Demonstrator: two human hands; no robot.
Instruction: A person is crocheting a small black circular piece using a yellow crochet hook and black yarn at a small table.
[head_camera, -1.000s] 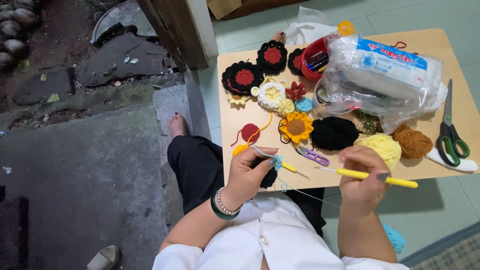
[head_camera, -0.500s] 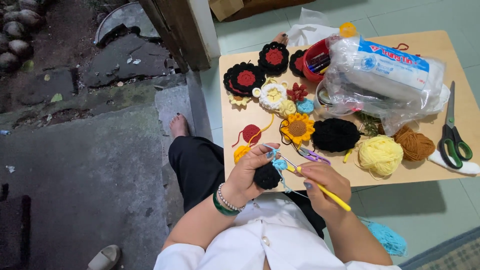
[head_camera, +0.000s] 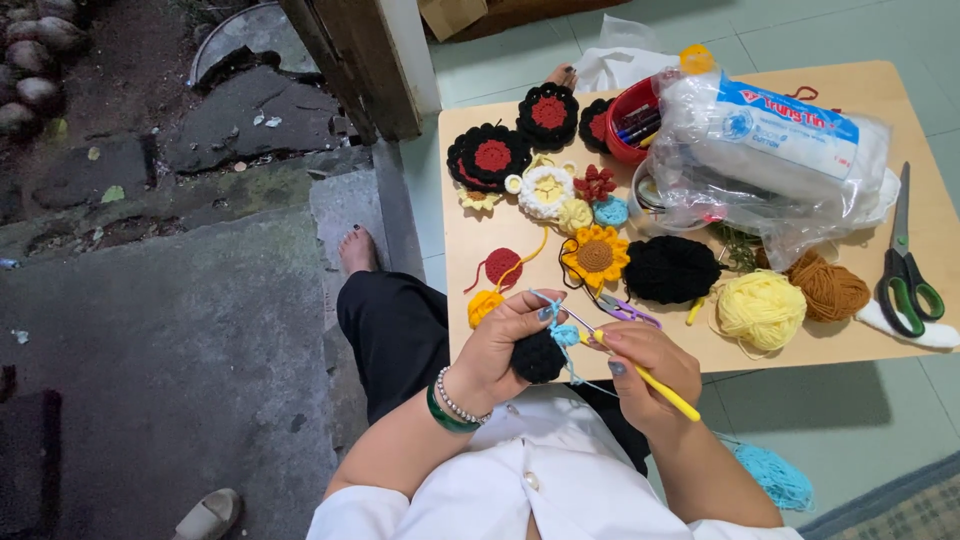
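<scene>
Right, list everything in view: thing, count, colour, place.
table: one, light wood, upper right
round crochet pieces: three, black with red centres, table's far left
sunflower piece: one, yellow and brown, table middle
yarn balls: three, black, pale yellow and brown, near edge
scissors: one, green-handled, table's right end
plastic bag: one, clear, holding white stuffing, far side
red tub: one, beside the bag
blue yarn: one heap, floor
left hand: holds black and blue crochet piece
right hand: holds yellow-handled hook
</scene>
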